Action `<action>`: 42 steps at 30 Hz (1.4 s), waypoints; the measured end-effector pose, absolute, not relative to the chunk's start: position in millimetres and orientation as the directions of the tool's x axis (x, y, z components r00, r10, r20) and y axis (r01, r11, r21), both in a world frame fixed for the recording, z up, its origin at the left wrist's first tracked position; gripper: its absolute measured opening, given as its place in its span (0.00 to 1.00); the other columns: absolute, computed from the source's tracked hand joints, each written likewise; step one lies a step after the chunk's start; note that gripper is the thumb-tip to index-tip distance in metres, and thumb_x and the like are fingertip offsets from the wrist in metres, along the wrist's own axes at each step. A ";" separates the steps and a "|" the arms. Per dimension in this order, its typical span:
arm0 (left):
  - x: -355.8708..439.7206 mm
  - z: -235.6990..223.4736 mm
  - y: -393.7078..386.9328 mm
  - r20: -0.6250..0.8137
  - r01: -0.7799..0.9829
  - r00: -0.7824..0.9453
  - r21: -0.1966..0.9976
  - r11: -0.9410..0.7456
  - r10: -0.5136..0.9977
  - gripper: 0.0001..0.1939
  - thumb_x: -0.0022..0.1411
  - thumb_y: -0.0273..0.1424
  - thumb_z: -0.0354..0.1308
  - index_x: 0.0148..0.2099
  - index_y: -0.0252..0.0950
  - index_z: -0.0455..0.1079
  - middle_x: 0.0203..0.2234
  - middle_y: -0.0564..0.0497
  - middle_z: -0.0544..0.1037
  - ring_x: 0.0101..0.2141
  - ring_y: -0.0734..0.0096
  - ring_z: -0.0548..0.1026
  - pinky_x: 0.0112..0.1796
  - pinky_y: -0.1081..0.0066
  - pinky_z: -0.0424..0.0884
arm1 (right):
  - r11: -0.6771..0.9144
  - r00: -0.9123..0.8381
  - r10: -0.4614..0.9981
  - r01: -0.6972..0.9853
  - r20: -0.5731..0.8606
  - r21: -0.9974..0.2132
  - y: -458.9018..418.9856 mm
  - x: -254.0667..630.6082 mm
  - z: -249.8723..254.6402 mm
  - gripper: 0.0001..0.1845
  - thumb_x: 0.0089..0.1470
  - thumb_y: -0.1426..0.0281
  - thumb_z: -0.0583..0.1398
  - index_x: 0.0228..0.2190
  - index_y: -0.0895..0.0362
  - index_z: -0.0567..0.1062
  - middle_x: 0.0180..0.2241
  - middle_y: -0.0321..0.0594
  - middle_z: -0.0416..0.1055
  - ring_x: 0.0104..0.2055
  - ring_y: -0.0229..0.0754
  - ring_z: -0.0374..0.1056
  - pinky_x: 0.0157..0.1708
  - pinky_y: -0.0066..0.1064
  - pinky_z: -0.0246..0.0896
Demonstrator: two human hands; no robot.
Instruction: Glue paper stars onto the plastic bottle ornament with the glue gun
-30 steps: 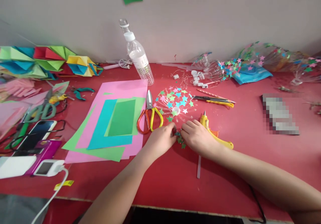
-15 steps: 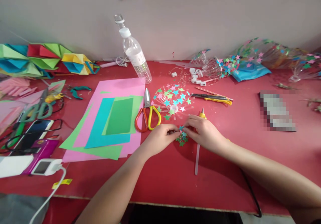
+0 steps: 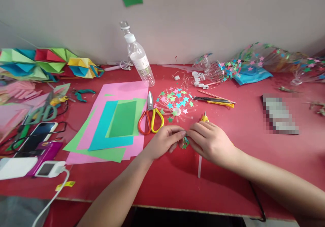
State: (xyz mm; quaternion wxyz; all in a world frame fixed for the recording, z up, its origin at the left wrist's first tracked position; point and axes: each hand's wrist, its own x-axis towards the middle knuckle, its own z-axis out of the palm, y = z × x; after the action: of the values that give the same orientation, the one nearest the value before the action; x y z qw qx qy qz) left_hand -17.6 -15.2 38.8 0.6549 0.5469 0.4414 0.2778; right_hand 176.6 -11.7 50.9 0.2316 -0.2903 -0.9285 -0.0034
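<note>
My left hand [image 3: 166, 140] and my right hand [image 3: 210, 142] meet over the red table, both closed in a pinch with fingertips together; whatever lies between them is hidden. Just below the fingertips shows a small pile of green and blue paper stars [image 3: 186, 144], partly covered. Beneath my right hand is a glue gun, its yellow nozzle [image 3: 204, 117] poking out above and a clear glue stick [image 3: 199, 167] below. Beyond my hands sits a clear plastic piece cut into strips [image 3: 177, 111], dotted with colored stars. Scissors [image 3: 150, 117] with red and yellow handles lie beside it.
Pink, green and blue paper sheets [image 3: 122, 118] lie left, with a plastic bottle [image 3: 141, 62] behind. A yellow box cutter [image 3: 220, 102] and star-covered plastic pieces [image 3: 230, 67] are at the back right. Phones [image 3: 38, 135], cables and pliers [image 3: 83, 94] crowd the left.
My hands have come closer together, fingertips now meeting and covering more of the star pile. My right hand has turned more knuckles-up. The view has shifted slightly.
</note>
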 end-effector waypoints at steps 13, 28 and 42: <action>-19.1 43.0 -24.7 -0.052 0.148 0.284 0.989 0.009 0.957 0.12 0.63 0.32 0.55 0.27 0.35 0.65 0.17 0.58 0.66 0.16 0.84 0.60 0.18 0.79 0.55 | 0.544 -0.505 0.837 0.814 -0.214 0.207 -5.5 209.6 63.2 0.18 0.57 0.64 0.59 0.44 0.64 0.70 0.38 0.48 0.73 0.36 0.49 0.73 0.27 0.33 0.58; -28.1 41.1 -25.1 0.326 0.238 -0.007 0.919 -0.315 0.945 0.10 0.63 0.27 0.53 0.28 0.36 0.65 0.17 0.57 0.64 0.17 0.82 0.60 0.18 0.77 0.57 | 0.400 -0.400 0.903 0.916 -0.155 -0.034 6.2 209.2 64.5 0.08 0.51 0.73 0.55 0.34 0.61 0.71 0.31 0.44 0.71 0.27 0.41 0.70 0.24 0.31 0.55; -30.0 33.8 -21.5 0.293 0.204 -0.115 0.942 -0.266 0.949 0.07 0.62 0.29 0.55 0.31 0.36 0.68 0.19 0.57 0.66 0.17 0.81 0.60 0.19 0.77 0.58 | 0.620 -0.641 0.713 0.389 0.283 -0.681 -14.5 200.8 89.8 0.10 0.58 0.63 0.58 0.31 0.57 0.68 0.31 0.39 0.67 0.31 0.37 0.66 0.30 0.28 0.61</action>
State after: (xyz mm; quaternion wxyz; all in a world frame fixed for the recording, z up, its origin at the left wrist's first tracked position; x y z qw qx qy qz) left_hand -30.0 -21.5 33.8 0.3377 0.5731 0.5030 0.5518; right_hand 200.8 -14.5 89.8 0.2756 -0.3215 -0.8569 0.2941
